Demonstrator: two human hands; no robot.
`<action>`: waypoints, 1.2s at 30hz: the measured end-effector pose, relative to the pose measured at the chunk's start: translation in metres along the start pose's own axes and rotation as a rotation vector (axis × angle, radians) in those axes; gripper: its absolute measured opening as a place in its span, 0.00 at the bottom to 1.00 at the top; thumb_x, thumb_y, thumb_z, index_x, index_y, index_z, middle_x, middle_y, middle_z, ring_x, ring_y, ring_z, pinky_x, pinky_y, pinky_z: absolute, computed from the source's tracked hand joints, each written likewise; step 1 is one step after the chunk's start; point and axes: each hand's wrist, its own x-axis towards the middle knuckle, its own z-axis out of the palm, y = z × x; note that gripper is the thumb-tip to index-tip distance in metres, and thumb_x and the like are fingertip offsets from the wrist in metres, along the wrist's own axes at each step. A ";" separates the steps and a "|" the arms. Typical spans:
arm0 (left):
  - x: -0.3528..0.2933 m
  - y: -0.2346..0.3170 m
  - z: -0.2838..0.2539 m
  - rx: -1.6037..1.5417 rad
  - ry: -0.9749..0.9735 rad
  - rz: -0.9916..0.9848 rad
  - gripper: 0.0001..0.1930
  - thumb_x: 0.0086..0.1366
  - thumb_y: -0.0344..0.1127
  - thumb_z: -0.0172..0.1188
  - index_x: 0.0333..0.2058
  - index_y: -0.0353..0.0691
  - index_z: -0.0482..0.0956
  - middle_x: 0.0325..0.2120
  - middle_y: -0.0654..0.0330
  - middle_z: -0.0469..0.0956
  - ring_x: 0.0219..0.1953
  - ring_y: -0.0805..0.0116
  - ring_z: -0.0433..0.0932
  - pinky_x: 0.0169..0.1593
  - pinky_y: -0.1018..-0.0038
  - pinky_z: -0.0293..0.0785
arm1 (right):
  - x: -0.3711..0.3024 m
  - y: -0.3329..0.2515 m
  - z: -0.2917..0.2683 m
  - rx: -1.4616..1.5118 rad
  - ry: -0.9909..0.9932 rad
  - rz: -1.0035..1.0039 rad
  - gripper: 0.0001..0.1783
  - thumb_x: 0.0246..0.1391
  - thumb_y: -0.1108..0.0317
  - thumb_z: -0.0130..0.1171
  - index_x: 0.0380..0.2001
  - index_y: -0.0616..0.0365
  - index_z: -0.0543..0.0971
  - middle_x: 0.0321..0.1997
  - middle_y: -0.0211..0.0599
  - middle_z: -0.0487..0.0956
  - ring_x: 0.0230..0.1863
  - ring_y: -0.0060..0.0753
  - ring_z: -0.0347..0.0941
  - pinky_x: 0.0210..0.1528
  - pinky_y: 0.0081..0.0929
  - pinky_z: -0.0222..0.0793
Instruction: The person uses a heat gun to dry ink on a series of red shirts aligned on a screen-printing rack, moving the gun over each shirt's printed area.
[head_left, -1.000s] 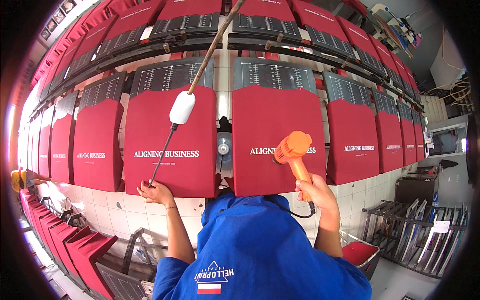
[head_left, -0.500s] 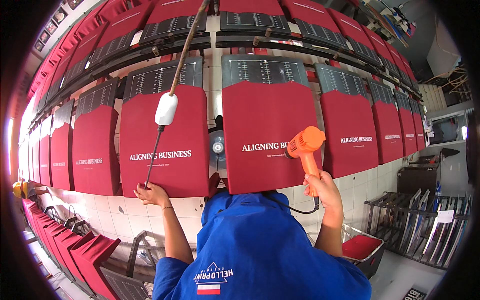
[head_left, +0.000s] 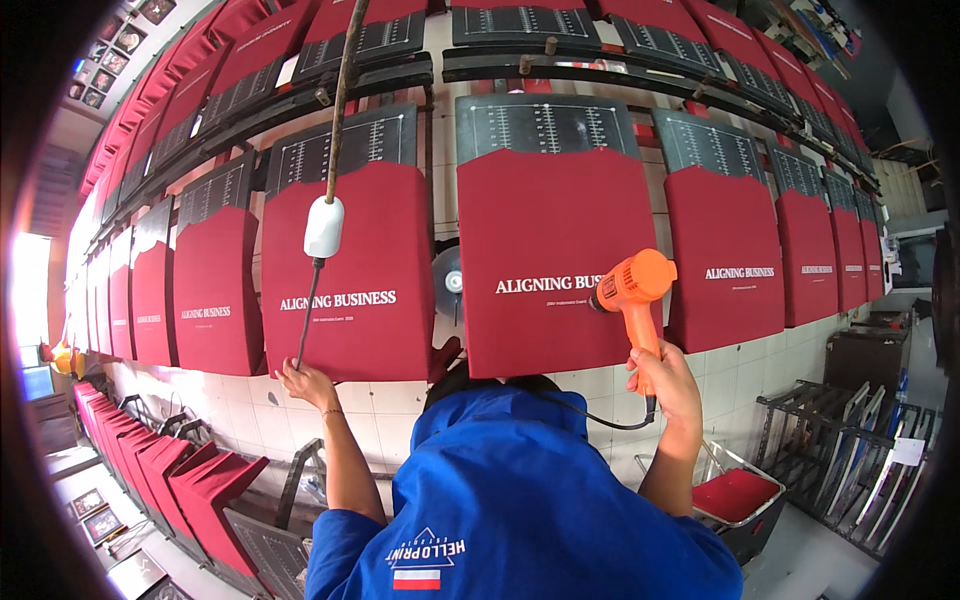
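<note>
My right hand point(head_left: 668, 383) is closed round the handle of an orange heat gun point(head_left: 640, 277). Its nozzle points left, over the white print of a dark red shirt point(head_left: 540, 230) stretched on a grey board. A black cord leaves the bottom of the handle. Low on the left, my left hand point(head_left: 308, 386) has its fingers closed on a thin dark cable point(head_left: 311, 315). That cable runs up to a white plastic socket point(head_left: 323, 228) at the end of a hanging cord. Behind the cable lies another dark red shirt point(head_left: 350, 240), near whose lower edge my left hand is.
Rows of boards with red shirts stretch to both sides and behind a dark rail point(head_left: 560, 68). More red-covered boards point(head_left: 205, 485) stand at the lower left. A bin with red inside point(head_left: 737, 495) and a metal rack point(head_left: 850, 450) are at the right.
The view has shifted, so boards and shirts appear farther right. Both hands keep their hold, and the heat gun stays over the same shirt's print.
</note>
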 end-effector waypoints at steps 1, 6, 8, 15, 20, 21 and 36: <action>0.008 -0.004 -0.003 0.000 0.009 0.051 0.22 0.74 0.46 0.42 0.56 0.37 0.70 0.61 0.38 0.62 0.67 0.42 0.55 0.65 0.49 0.51 | 0.000 -0.001 0.002 0.017 -0.006 -0.005 0.15 0.57 0.62 0.58 0.40 0.63 0.75 0.28 0.32 0.75 0.22 0.24 0.73 0.26 0.22 0.71; 0.073 -0.033 -0.025 0.015 0.101 0.048 0.21 0.73 0.43 0.42 0.55 0.35 0.70 0.58 0.40 0.66 0.64 0.42 0.60 0.64 0.48 0.51 | -0.003 -0.007 0.038 0.043 -0.081 0.007 0.15 0.57 0.61 0.57 0.40 0.62 0.75 0.28 0.32 0.75 0.22 0.24 0.74 0.26 0.22 0.71; 0.113 -0.067 -0.024 0.092 0.233 0.060 0.21 0.73 0.42 0.42 0.55 0.35 0.71 0.57 0.42 0.70 0.64 0.44 0.61 0.64 0.47 0.52 | -0.001 -0.011 0.065 0.036 -0.146 0.007 0.16 0.57 0.61 0.57 0.41 0.62 0.74 0.29 0.33 0.75 0.22 0.24 0.74 0.26 0.22 0.72; 0.278 -0.144 -0.037 0.133 0.312 -0.121 0.22 0.72 0.45 0.40 0.54 0.38 0.73 0.55 0.51 0.73 0.61 0.50 0.65 0.57 0.48 0.60 | 0.006 -0.012 0.215 0.029 -0.304 0.007 0.16 0.57 0.60 0.57 0.41 0.62 0.74 0.29 0.32 0.76 0.23 0.23 0.75 0.25 0.20 0.70; 0.367 -0.217 -0.015 0.161 0.328 -0.158 0.21 0.72 0.45 0.40 0.55 0.42 0.72 0.53 0.54 0.74 0.58 0.52 0.69 0.57 0.49 0.61 | 0.010 -0.008 0.320 0.130 -0.281 -0.030 0.15 0.57 0.60 0.57 0.39 0.62 0.74 0.29 0.33 0.76 0.23 0.24 0.75 0.26 0.21 0.71; 0.377 -0.223 -0.008 0.140 0.306 -0.206 0.21 0.72 0.45 0.40 0.55 0.43 0.72 0.53 0.54 0.74 0.57 0.52 0.69 0.57 0.49 0.61 | 0.006 -0.013 0.341 0.092 -0.206 -0.051 0.15 0.57 0.60 0.57 0.39 0.62 0.74 0.28 0.33 0.75 0.22 0.24 0.75 0.26 0.21 0.72; 0.347 -0.209 0.062 0.258 -0.047 -0.422 0.26 0.73 0.51 0.38 0.64 0.47 0.60 0.66 0.42 0.55 0.68 0.48 0.55 0.64 0.49 0.55 | -0.004 -0.016 0.414 0.079 0.093 -0.061 0.13 0.58 0.60 0.57 0.38 0.60 0.75 0.26 0.30 0.74 0.20 0.22 0.73 0.23 0.20 0.70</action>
